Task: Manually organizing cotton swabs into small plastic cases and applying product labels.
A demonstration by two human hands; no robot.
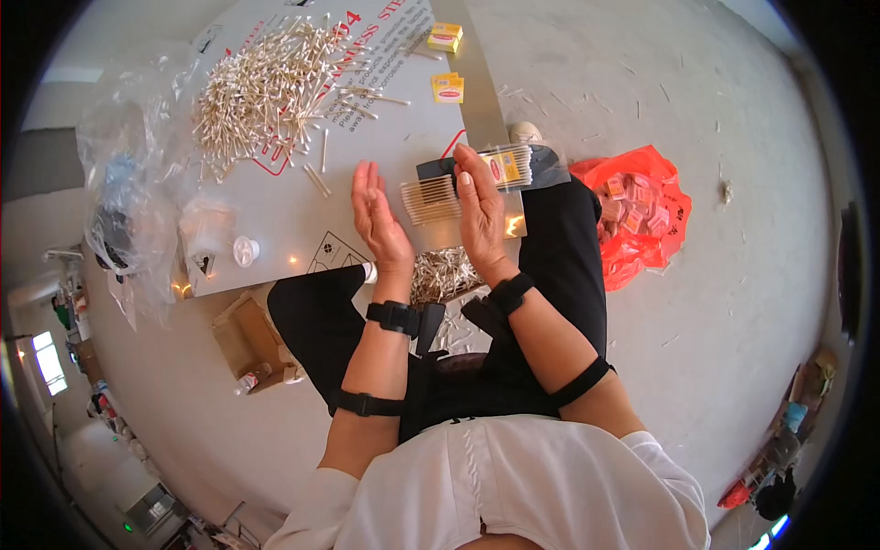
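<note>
My left hand (378,220) is held on edge over the metal-topped table, fingers stretched out and nothing in it. Just to its right, a row of cotton swabs (428,200) lies side by side. My right hand (482,206) is at the right end of this row, fingers extended, palm turned inward; whether it touches the swabs I cannot tell. Past it, a clear plastic sleeve (547,165) lies with more swabs and a yellow card (503,169) at the table's right edge. A large loose heap of cotton swabs (266,96) covers the far left.
Two yellow card stacks (445,37) (448,89) lie at the far edge. Clear plastic bags (137,174) and a small white container (246,251) are at left. Loose swabs (444,274) fill a box by my lap. A red bag (676,203) of packs and a cardboard box (234,325) flank my legs.
</note>
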